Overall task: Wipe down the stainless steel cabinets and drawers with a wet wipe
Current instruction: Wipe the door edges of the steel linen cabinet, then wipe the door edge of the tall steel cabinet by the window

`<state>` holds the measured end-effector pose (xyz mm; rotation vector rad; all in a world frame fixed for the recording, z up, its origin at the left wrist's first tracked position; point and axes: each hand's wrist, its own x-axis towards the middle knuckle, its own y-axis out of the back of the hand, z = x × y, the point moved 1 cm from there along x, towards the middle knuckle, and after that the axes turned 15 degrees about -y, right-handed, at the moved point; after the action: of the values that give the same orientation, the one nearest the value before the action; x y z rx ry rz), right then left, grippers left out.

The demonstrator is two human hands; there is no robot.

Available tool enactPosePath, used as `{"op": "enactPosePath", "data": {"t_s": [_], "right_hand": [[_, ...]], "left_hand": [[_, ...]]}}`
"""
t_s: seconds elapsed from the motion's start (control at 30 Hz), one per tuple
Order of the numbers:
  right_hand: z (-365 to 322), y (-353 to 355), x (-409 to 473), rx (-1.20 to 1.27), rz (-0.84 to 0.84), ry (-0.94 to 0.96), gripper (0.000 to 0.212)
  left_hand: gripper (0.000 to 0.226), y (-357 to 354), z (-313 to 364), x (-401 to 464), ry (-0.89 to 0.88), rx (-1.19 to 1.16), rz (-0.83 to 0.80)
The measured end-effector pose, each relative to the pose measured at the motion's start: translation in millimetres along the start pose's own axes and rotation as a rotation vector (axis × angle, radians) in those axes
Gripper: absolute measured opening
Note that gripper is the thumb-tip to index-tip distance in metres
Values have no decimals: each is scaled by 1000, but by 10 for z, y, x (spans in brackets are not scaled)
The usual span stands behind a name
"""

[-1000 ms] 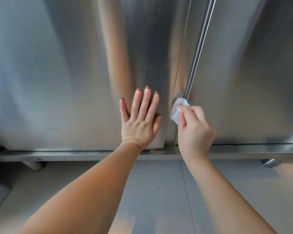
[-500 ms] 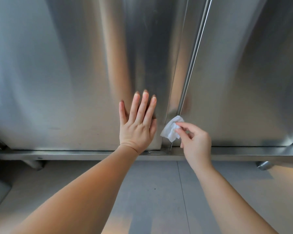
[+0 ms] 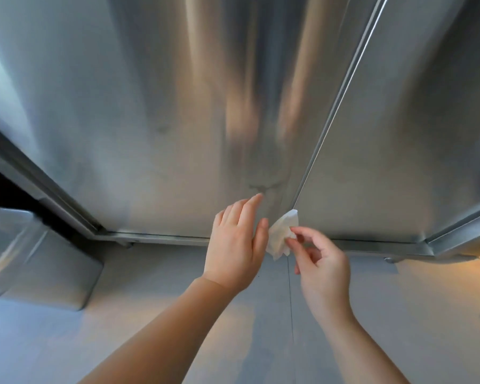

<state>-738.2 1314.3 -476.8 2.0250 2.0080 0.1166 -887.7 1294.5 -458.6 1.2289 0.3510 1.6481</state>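
Observation:
Two stainless steel cabinet doors fill the view: the left door (image 3: 150,120) and the right door (image 3: 399,148), with a thin vertical seam (image 3: 330,112) between them. A crumpled white wet wipe (image 3: 281,236) hangs near the bottom of that seam, pinched between thumb and forefinger of my right hand (image 3: 320,268). My left hand (image 3: 237,245) is just left of the wipe, fingers straight and off the left door, thumb close to the wipe. A faint smudge (image 3: 263,187) shows on the left door above my fingertips.
A steel base rail (image 3: 155,238) runs under the doors. Grey tiled floor (image 3: 150,328) lies below. A steel bin or appliance (image 3: 39,259) stands at the left on the floor, beside a dark gap. Another steel edge (image 3: 463,236) juts in at the right.
My left hand has lifted off the left door and drawn back toward the wipe. My right hand came down the seam with the wipe and pulled it slightly away. The view shifted.

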Motion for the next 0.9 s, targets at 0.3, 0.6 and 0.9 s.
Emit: {"op": "enactPosePath", "data": {"t_s": [0.3, 0.6, 0.9], "right_hand": [[-2653, 107, -918, -20, -91, 205, 30], [-4571, 238, -1654, 82, -169, 390, 18], [-5129, 374, -1865, 100, -282, 520, 14]], "left_hand": [[37, 2485, 1066, 913, 126, -109, 123], [8, 4324, 1849, 1494, 139, -77, 348], [5, 5009, 2166, 1692, 161, 13, 408]]}}
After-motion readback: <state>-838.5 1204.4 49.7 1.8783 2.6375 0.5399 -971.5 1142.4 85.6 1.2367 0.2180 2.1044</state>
